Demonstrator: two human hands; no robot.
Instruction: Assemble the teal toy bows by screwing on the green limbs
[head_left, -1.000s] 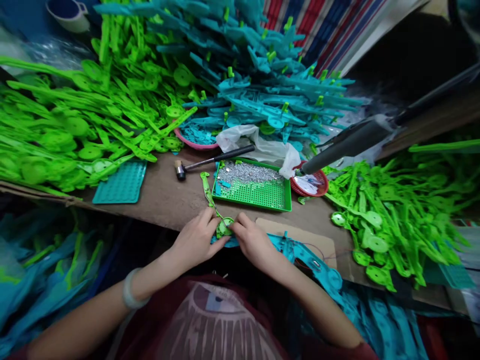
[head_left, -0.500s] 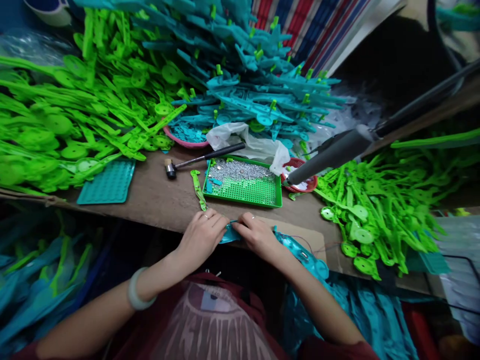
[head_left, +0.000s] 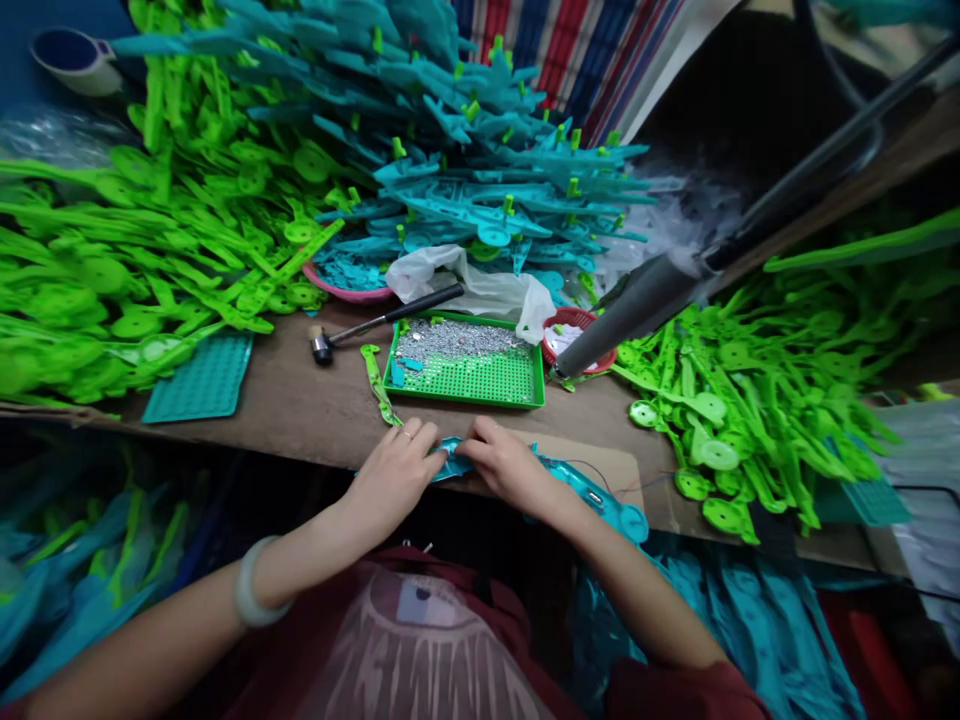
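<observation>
A long blue plastic shell (head_left: 451,466) lies across the near edge of the bench, its middle between my two hands. My left hand (head_left: 399,468) is closed over its left part, with the fingers bent down on it. My right hand (head_left: 511,468) pinches at the shell's middle, thumb and fingertips together; any small piece between them is hidden. To the right of that hand the shell's wide end (head_left: 611,510) shows, with thin wires trailing from it over a piece of cardboard (head_left: 626,462). A lime-green plastic arm (head_left: 377,385) lies just beyond my left hand.
A green tray (head_left: 487,385) of small metal screws or pins stands ahead, with a mallet (head_left: 390,318) on its left. A red basket (head_left: 611,355) sits under a grey pole-like tool (head_left: 637,310). Heaps of green parts (head_left: 187,230) and blue parts (head_left: 465,190) surround the bench.
The whole view has shifted, so the bench things appear further left. Both hands stay at the blue shell, with slight finger movement.
</observation>
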